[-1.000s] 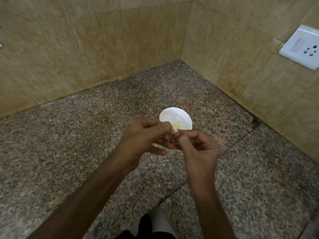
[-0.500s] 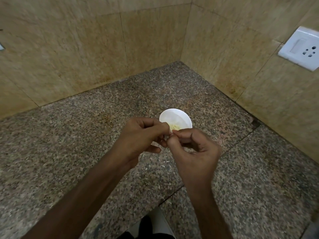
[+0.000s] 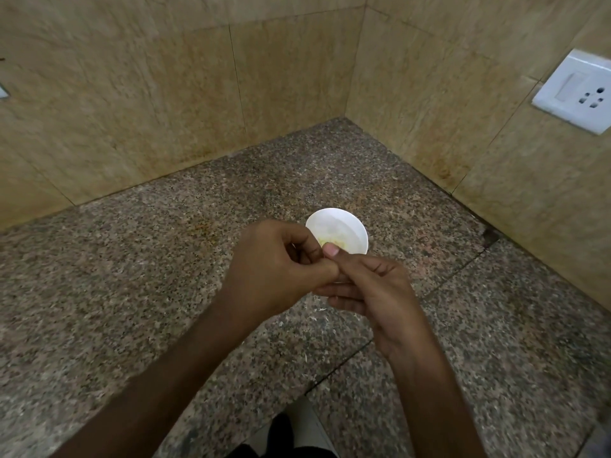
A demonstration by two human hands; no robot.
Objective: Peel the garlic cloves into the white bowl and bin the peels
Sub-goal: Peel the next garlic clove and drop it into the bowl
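Observation:
A small white bowl [image 3: 345, 223] stands on the granite counter, and pale yellow peeled garlic [image 3: 334, 243] lies at its near side. My two hands meet just in front of it and cover its near rim. My left hand [image 3: 277, 269] has its fingers curled inward. My right hand [image 3: 373, 292] presses its thumb up against the left fingers, its other fingers reaching under them. Together they pinch a garlic clove, which is hidden between the fingertips.
The speckled granite counter [image 3: 165, 292] fills a corner between beige tiled walls. A white wall socket [image 3: 575, 94] is at the upper right. Tiny peel scraps [image 3: 319, 309] lie on the counter below my hands. The counter's front edge and the floor [image 3: 297, 421] are at the bottom.
My right hand has turned so that its thumb now points up against my left fingers. Both hands have shifted slightly over the bowl's near rim. The bowl has not moved.

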